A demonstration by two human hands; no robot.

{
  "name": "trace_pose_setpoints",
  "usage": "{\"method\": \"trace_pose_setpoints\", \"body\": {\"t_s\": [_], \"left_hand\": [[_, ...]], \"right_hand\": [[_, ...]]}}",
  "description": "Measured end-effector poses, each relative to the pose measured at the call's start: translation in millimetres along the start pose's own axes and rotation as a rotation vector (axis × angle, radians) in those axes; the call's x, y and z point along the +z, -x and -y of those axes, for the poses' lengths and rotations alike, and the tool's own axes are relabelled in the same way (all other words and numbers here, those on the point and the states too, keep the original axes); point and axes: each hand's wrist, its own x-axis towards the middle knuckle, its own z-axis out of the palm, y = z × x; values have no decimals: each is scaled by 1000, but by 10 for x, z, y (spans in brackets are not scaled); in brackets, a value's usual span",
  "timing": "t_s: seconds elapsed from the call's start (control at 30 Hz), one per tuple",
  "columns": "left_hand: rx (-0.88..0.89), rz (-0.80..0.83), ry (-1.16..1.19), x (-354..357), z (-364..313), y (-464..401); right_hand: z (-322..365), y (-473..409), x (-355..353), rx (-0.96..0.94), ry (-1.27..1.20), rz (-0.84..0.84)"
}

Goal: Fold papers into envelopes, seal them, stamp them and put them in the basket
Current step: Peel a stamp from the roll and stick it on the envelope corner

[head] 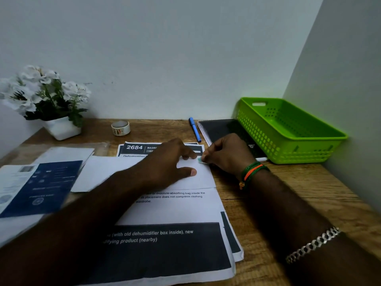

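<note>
1. Printed sheets (173,244) lie nearest us, a loose stack w/ dark banners, spread across the wooden desk (299,193). We judge them light, limp and apt to slide on one another, so they are best pressed flat rather than pinched.
2. Green basket (288,129), far right corner against the wall, sits partly on a black notebook (222,129). It looks like stiff plastic and shows no envelope inside yet.
3. White envelope (115,172) rests on the stack, centre. We take it as thin and easily creased; hold by an edge, or pin w/ a flat palm.
4. Left hand (171,162) reaches over the envelope, palm down, fingers spread, thumb out toward the right edge. It pins the paper and grips nothing.
5. Right hand (226,155), wrist w/ coloured bands, curls at the envelope's upper right corner. Its fingertips pinch a small teal stamp (200,160) that touches that corner.
6. Stamp: tiny and flimsy, approx. weightless. We judge fingertip-edge handling safest.
</note>
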Motion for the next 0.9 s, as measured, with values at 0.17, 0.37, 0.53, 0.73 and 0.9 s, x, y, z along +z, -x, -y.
{"method": "trace_pose_setpoints", "body": {"t_s": [0.17,0.37,0.53,0.73,0.9], "left_hand": [[32,23,-69,6,5,-14],[24,58,-117,10,-27,-31],[15,50,-96,13,-3,-34],[25,61,-76,8,5,-41],[25,56,-59,10,9,-41]], "right_hand": [[-14,24,10,-44,87,-50],[-1,1,-3,-26,92,-65],[10,-32,-76,-23,11,44],[55,-21,-368,-200,-26,20],[106,72,-373,-272,173,230]]}}
